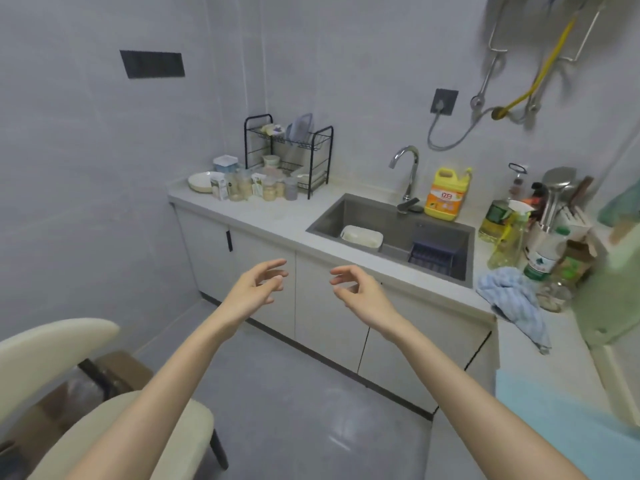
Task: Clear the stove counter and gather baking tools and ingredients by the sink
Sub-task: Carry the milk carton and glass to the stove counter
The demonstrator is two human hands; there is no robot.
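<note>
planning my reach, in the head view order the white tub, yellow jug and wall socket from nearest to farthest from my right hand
From the right hand:
1. white tub, in the sink, just beyond the hand.
2. yellow jug, behind the sink, to the right.
3. wall socket, highest, above the jug.

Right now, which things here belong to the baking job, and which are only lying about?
Likely job: jars, cartons, cream plate, on the counter left of the sink.
Lying about: yellow detergent jug, blue towel, spray bottle, chair.
</note>
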